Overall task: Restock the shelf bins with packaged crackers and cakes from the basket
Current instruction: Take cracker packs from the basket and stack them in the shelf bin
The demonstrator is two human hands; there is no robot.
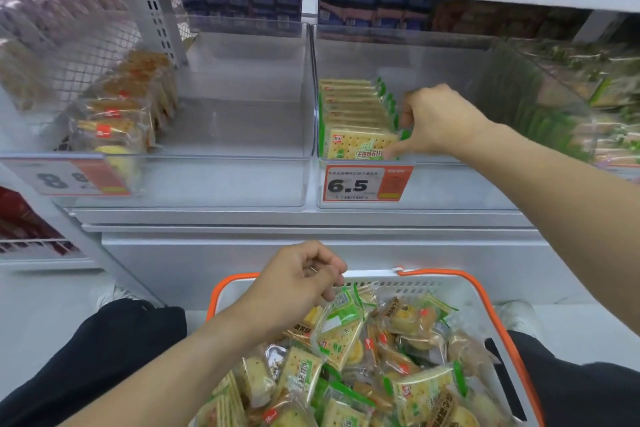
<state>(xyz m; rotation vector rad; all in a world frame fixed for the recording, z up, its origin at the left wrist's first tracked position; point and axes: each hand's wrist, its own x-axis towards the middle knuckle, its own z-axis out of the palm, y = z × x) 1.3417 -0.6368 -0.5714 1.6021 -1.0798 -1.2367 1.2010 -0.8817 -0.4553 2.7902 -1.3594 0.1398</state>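
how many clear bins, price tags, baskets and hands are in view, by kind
clear shelf bins: 2, left bin and right bin
price tags: 2, and
basket: 1
hands: 2, left hand, right hand
total: 7

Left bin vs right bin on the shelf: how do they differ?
The left bin holds brownish cake packs along its left side; the right bin holds green-edged cracker packs in a neat front-to-back row. The right hand reaches into the right bin; no hand is in the left one. Both are clear plastic, mostly unfilled, with orange price tags.
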